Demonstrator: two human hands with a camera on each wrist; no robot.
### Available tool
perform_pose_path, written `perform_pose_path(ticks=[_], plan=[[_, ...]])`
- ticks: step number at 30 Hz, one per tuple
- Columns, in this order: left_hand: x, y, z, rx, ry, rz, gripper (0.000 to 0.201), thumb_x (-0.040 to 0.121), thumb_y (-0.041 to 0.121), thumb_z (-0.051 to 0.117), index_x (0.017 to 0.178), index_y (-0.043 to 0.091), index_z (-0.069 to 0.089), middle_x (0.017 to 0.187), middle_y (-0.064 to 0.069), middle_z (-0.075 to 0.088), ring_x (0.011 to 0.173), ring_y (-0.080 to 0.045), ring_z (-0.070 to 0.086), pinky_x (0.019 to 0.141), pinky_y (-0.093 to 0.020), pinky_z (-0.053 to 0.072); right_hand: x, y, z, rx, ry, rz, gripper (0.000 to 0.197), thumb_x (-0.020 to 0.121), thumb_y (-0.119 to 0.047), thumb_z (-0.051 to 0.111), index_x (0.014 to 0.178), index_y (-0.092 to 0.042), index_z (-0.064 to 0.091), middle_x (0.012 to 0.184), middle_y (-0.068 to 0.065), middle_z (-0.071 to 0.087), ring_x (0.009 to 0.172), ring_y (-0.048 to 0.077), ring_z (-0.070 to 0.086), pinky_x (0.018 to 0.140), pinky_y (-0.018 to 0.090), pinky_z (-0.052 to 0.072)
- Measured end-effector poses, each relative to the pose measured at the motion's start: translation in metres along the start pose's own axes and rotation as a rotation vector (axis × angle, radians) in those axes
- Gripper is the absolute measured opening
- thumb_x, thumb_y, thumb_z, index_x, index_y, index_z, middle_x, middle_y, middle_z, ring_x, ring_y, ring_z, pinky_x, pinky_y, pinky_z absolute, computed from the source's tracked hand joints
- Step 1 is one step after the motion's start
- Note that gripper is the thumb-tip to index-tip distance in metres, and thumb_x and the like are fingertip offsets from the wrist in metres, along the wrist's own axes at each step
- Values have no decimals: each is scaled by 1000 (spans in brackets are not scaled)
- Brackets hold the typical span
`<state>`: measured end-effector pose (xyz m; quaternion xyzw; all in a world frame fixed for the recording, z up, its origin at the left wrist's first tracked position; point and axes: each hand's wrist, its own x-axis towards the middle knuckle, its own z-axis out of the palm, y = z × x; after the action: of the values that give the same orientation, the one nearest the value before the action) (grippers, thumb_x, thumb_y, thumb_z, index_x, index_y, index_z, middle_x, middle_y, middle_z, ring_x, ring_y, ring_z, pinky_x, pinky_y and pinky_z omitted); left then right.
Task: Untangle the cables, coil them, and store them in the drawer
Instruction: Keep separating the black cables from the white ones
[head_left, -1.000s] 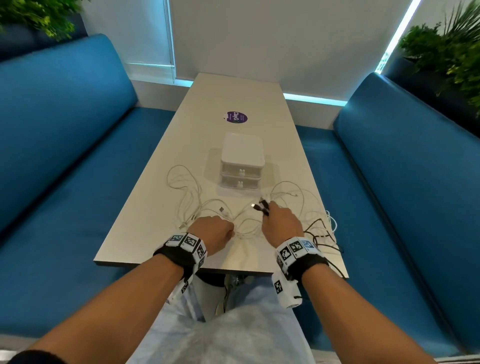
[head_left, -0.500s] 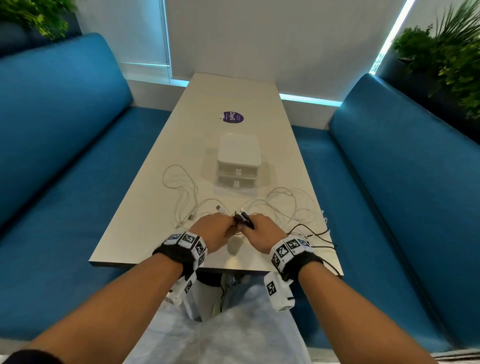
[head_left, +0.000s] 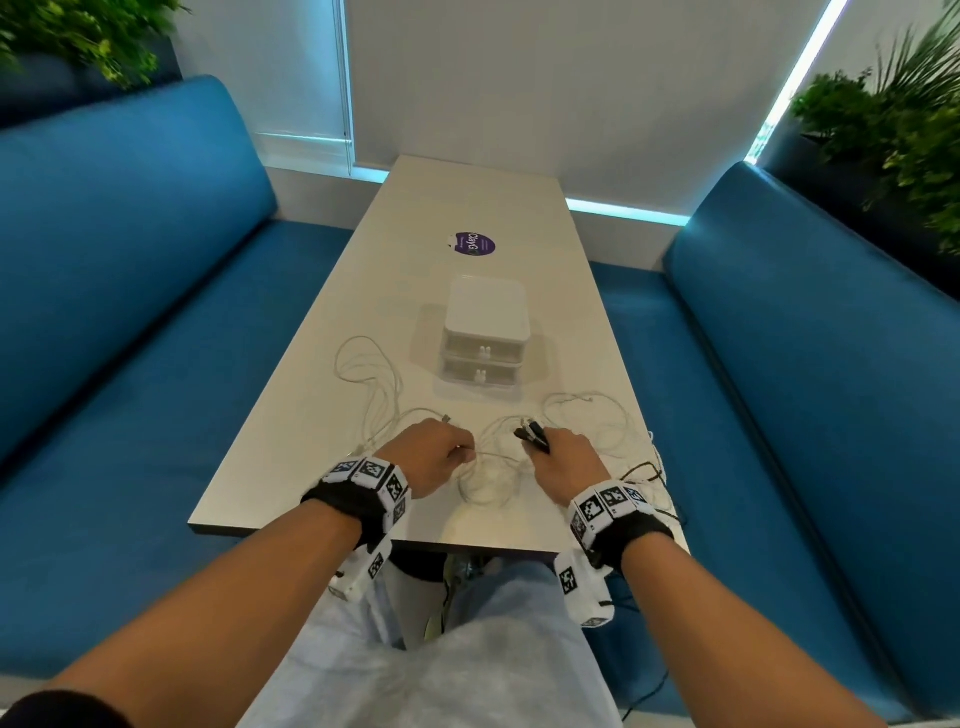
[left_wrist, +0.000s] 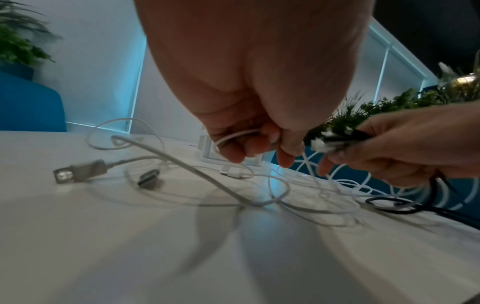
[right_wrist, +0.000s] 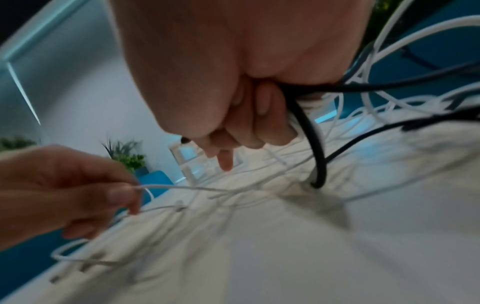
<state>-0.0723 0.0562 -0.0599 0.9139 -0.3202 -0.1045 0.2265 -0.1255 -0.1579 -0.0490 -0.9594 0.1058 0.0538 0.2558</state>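
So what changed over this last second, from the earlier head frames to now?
The hands met half a second ago, then parted: the right hand carried its bundle of plugs back right, and the left hand holds a white cable. The drawer unit stayed shut.

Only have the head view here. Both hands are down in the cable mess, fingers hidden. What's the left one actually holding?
Observer: The left hand pinches a loop of white cable, lifted off the table.
Operator: And the right?
Observer: The right hand grips a black cable that drops to the table.
Operator: Any loose plugs by the left hand?
Observer: A grey USB plug lies flat on the table, unheld.
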Motion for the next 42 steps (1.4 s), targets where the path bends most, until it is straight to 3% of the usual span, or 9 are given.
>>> perform_pose_path(ticks=[6, 10, 15, 19, 25, 31, 35, 38, 42], plan=[[9, 18, 3, 49, 46, 32, 24, 102, 25, 45, 100, 16, 67, 94, -5, 67, 86, -24, 59, 74, -36, 44, -10, -26, 10, 108, -86, -143, 22, 98, -33, 53, 87, -17, 63, 82, 4, 64, 77, 24, 59, 59, 30, 40], [6, 10, 1, 137, 17, 28, 25, 103, 30, 44, 98, 18, 65, 88, 1, 64, 84, -23, 60, 70, -33, 37, -9, -19, 6, 142, -131, -142, 18, 94, -32, 57, 88, -21, 70, 90, 6, 70, 85, 24, 63, 79, 36, 49], [4, -3, -7, 146, 29, 36, 28, 105, 27, 41, 107, 11, 63, 100, -5, 65, 92, -24, 59, 81, -35, 45, -3, -1, -8, 19, -59, -44, 21, 97, -33, 55, 99, -17, 68, 90, 8, 66, 78, 24, 58, 68, 32, 43], [2, -20, -8, 101, 92, 18, 27, 106, 25, 41, 109, 11, 64, 99, -7, 62, 90, -26, 58, 80, -34, 43, 3, 20, -15, -18, -7, 73, 27, 98, -35, 52, 107, -15, 68, 88, 8, 65, 79, 27, 62, 67, 32, 46], [0, -26, 8, 78, 125, 6, 24, 104, 17, 41, 107, 13, 64, 94, -7, 60, 86, -28, 57, 77, -35, 43, 2, 12, -9, -77, 99, 99, 31, 99, -39, 47, 109, -16, 65, 98, 11, 68, 88, 32, 64, 71, 35, 51], [9, -19, 12, 121, 133, -15, 25, 105, 23, 41, 113, 14, 63, 93, -9, 58, 86, -30, 58, 75, -36, 44, 1, -11, -2, 102, 162, -32, 24, 99, -40, 46, 90, -22, 58, 85, 8, 66, 79, 31, 63, 69, 38, 52], [10, -19, 20, 120, 118, -39, 25, 105, 25, 40, 114, 15, 62, 95, -9, 58, 88, -30, 59, 76, -37, 45, -3, -20, 7, 91, 121, -118, 24, 99, -36, 50, 99, -17, 64, 93, 10, 68, 86, 31, 62, 71, 36, 49], [12, -15, 26, 82, 108, -31, 24, 104, 24, 43, 112, 13, 63, 94, -9, 60, 88, -30, 59, 76, -38, 45, -6, -24, 21, 5, 41, -190, 25, 97, -37, 50, 105, -18, 65, 95, 10, 69, 88, 33, 63, 75, 42, 52], [12, -5, 29, -136, 127, -39, 19, 103, 14, 46, 105, 11, 64, 97, -6, 66, 88, -23, 59, 73, -28, 37, -2, -27, 30, -72, -15, -167, 24, 98, -37, 48, 107, -19, 62, 96, 9, 68, 88, 32, 63, 73, 39, 52]])
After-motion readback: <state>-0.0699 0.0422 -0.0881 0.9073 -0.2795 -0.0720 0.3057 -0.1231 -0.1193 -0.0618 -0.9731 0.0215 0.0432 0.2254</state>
